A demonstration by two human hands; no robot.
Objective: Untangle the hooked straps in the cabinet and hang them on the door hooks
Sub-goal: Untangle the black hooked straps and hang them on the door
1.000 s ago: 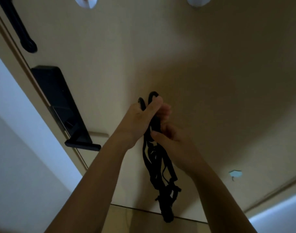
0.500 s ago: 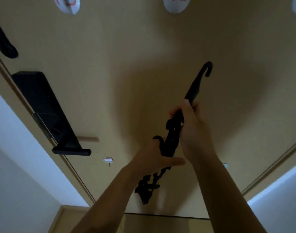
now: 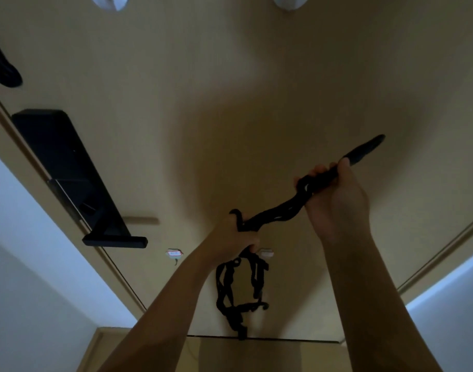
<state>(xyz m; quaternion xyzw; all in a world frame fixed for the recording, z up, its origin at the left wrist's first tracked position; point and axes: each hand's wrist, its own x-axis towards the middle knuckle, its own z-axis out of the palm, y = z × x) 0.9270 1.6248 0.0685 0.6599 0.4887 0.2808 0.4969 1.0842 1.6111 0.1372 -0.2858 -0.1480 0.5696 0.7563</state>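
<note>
View: head camera, facing a beige door [image 3: 230, 84] from close up.
Left grip [image 3: 230, 238]: clenched round black straps, low in the centre; a hook tip [image 3: 236, 214] sticks up just above its knuckles.
Right grip [image 3: 337, 202]: clenched round one strap, higher than the left grip and to its right.
Stretched strap [image 3: 277, 212]: runs in a wavy line between the two grips, rising to the right; its far end [image 3: 365, 151] juts up past the right grip, too blurred to show its shape.
Tangle [image 3: 239, 291]: the remaining straps hang in loops below the left grip, in front of the lower door, reaching its bottom edge.
White hooks [image 3: 109, 1]: two on the door, cut off at the top edge, well above both grips.
Small pale hooks [image 3: 174, 253]: two lower on the door, one on each side of the left grip.
Lock [image 3: 69, 173]: black body with a lever handle, at the door's left edge.
Black piece [image 3: 3, 68]: dark strap-like shape at the top left; what holds it cannot be seen.
</note>
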